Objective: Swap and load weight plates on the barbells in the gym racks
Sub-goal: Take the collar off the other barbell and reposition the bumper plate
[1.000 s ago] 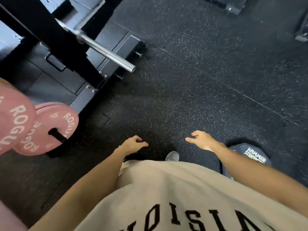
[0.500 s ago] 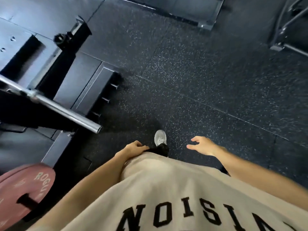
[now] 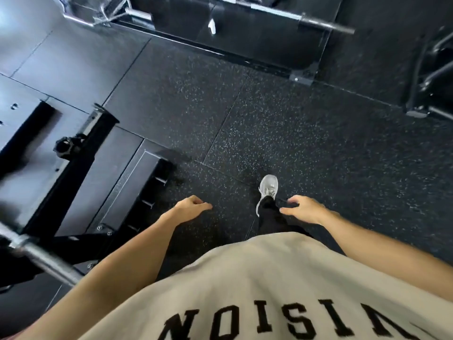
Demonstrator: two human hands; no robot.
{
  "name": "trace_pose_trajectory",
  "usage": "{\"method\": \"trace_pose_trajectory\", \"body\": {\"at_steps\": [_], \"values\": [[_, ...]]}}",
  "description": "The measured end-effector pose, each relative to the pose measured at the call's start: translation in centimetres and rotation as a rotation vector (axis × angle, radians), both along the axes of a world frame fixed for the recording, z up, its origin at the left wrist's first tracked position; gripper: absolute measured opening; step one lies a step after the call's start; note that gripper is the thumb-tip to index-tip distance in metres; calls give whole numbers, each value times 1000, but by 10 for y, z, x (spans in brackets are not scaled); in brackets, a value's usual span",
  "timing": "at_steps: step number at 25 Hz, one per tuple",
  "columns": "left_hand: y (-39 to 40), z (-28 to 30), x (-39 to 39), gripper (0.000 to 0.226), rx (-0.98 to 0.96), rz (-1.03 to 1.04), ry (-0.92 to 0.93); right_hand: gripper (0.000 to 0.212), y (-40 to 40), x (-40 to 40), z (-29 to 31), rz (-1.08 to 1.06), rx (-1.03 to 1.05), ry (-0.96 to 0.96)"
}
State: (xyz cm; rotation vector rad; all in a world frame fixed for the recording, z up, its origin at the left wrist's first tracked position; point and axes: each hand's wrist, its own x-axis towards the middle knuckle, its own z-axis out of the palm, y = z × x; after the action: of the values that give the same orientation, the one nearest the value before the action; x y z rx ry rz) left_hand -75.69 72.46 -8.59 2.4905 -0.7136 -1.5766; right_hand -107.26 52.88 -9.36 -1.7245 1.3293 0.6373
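Two loosely curled hands, left hand point(image 3: 190, 208) and right hand point(image 3: 304, 209), above speckled rubber floor point(image 3: 318, 148).

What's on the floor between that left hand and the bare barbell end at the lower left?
In the head view, the black rack base with its row of pegs lies between the left hand and the barbell sleeve, besides speckled rubber floor.

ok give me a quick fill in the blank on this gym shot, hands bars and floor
1. Both the left hand and the right hand hold ____.
2. The steel bar end at lower left carries ____ weight plates.
3. The grey shoe stands on the speckled ____ floor.
4. The second bar lies at the ____ of the picture.

Missing words: nothing; no; black; top
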Motion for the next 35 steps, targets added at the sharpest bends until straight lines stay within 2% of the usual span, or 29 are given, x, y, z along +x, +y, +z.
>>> {"method": "trace_pose_trajectory", "body": {"at_steps": [4, 7, 13, 19, 24, 27, 35], "values": [[-99, -3, 30, 51, 56, 136, -16, 67, -140, 63, 2, 101, 6, -18], [-165, 10, 57, 54, 16, 262, -23, 71, -236, 120, 13, 185, 18, -16], [-257, 9, 129, 53, -35, 519, -31, 76, -379, 272, 23, 448, 15, 4], [-326, -31, 251, 48, 11, 669, 13, 72, -468, 449, 10, 601, 12, 26], [-384, -13, 396, 58, 25, 701, 17, 71, -540, 611, 40, 668, -62, -7], [-415, 0, 474, 57, -5, 714, 24, 71, -562, 696, 51, 671, -24, -32], [-483, -13, 668, 58, -64, 876, 34, 71, -618, 949, 26, 874, 8, 7]]}}
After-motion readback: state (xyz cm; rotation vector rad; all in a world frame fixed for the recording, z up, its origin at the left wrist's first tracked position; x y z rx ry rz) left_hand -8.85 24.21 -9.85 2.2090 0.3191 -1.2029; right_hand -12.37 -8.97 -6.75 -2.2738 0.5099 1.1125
